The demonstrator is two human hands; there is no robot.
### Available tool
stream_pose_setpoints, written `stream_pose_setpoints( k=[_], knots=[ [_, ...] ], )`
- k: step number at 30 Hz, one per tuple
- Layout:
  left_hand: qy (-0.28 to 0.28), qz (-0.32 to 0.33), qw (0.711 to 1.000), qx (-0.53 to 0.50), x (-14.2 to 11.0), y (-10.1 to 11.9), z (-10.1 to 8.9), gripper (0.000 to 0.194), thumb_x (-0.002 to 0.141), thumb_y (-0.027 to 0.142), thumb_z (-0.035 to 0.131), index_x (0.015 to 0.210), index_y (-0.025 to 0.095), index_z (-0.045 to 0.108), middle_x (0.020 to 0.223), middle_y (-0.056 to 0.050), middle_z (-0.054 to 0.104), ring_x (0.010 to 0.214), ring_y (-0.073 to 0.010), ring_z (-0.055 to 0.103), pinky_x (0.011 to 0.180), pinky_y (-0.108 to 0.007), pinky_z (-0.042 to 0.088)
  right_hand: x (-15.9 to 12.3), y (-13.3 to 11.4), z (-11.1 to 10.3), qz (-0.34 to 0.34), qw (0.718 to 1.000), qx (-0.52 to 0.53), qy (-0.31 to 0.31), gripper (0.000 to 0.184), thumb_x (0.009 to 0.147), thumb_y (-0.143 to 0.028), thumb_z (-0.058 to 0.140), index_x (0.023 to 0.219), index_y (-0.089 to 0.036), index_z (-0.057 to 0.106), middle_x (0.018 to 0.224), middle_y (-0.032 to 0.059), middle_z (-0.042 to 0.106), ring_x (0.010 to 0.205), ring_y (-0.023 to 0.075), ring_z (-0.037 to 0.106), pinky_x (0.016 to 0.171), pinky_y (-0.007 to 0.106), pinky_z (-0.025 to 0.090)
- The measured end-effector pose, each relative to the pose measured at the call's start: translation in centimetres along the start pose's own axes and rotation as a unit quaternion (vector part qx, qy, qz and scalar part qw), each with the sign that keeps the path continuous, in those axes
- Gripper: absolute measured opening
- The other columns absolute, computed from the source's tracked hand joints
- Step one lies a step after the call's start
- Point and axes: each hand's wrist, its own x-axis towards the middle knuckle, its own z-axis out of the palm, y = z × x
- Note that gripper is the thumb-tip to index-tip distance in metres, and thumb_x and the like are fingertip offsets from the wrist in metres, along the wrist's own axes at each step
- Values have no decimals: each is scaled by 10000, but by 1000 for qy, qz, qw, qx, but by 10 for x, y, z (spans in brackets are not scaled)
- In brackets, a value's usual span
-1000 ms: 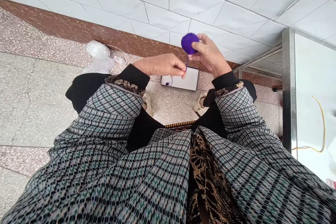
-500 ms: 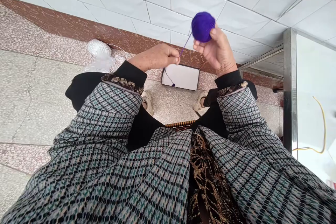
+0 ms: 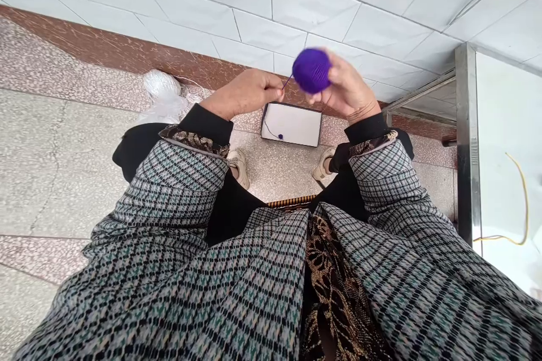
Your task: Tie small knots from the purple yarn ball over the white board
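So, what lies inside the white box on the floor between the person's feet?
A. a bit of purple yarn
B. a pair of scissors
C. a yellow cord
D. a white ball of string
A. A small bit of purple yarn lies on the bottom of the white box, with the strand running up to the left hand, which pinches it beside the purple yarn ball in the right hand.

Yarn ball [image 3: 312, 70] above tray [image 3: 296, 125], between shoes [image 3: 239, 163].

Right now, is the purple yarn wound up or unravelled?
Mostly wound: a round purple yarn ball in the right hand, one strand running to the left hand.
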Motion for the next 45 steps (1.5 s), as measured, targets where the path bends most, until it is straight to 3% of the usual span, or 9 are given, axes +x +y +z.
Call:
stream_pose_setpoints(
  k=[5, 12, 17, 22, 31, 35, 38, 42, 45],
  knots=[
    [-86, 33, 995, 44, 2, 9, 15, 217, 865, 331, 586, 722, 192, 673, 688, -9, 591, 741, -170, 575, 781, -305, 419, 9, -2, 7, -30, 988, 25, 147, 647, 741, -477, 874, 1206, -275, 471, 943, -28, 617, 709, 112, 604, 698, 240, 582],
    [-141, 108, 982, 67, 9, 32, -4, 245, 880, 320, 546, 667, 213, 604, 607, 9, 534, 602, -140, 462, 661, -303, 352, 28, 7, -3, 62, 966, -174, 179, 445, 822, -219, 762, 1182, -239, 499, 999, 1, 623, 701, 104, 565, 584, 196, 502],
    [-50, 38, 997, 35, 28, 25, -31, 232, 891, 325, 563, 729, 181, 644, 677, 2, 583, 663, -135, 499, 694, -287, 380, 32, 2, -6, 180, 939, -284, 78, 417, 736, -65, 761, 1082, -202, 571, 846, -6, 638, 687, 119, 567, 550, 191, 479],
    [41, -28, 999, -10, 43, -9, -25, 250, 880, 348, 553, 705, 178, 609, 647, 16, 561, 680, -145, 513, 699, -281, 404, 26, 2, -2, 120, 990, -72, -28, 502, 696, -220, 840, 1116, -207, 566, 1084, 40, 679, 827, 138, 687, 701, 258, 619],
    [-137, 91, 986, 15, 32, -6, 24, 242, 916, 290, 493, 754, 187, 640, 702, 4, 645, 684, -140, 560, 697, -256, 405, 25, 14, -17, 19, 970, -124, 209, 599, 738, -431, 851, 1124, -243, 434, 1104, 11, 618, 711, 101, 662, 627, 254, 548],
    [-91, 116, 989, 4, 25, 8, 16, 273, 946, 330, 493, 778, 183, 650, 729, -10, 660, 698, -146, 568, 705, -272, 411, 25, 22, -21, 59, 925, -276, 256, 523, 723, -309, 784, 1118, -233, 450, 1049, -1, 598, 790, 140, 600, 717, 304, 535],
    [9, 99, 995, -16, 23, 10, 1, 263, 943, 357, 516, 812, 181, 662, 769, -22, 677, 735, -159, 585, 717, -282, 431, 20, 22, -16, 126, 913, -348, 169, 495, 726, -253, 769, 1142, -215, 503, 940, -12, 609, 805, 165, 571, 777, 337, 521],
    [61, 72, 995, -24, 27, -3, -10, 254, 930, 353, 536, 770, 185, 639, 757, -20, 664, 757, -171, 582, 737, -296, 453, 11, 13, -7, 146, 961, -223, -69, 491, 699, -254, 800, 1126, -203, 562, 1003, 31, 653, 851, 177, 623, 753, 324, 565],
    [66, 22, 997, -29, 32, -17, -5, 245, 912, 354, 534, 751, 190, 619, 716, -2, 624, 732, -168, 554, 722, -296, 432, 11, 7, -8, 63, 995, -54, -49, 639, 689, -384, 896, 1182, -222, 523, 1134, 52, 666, 855, 162, 681, 734, 306, 606]
  ],
)
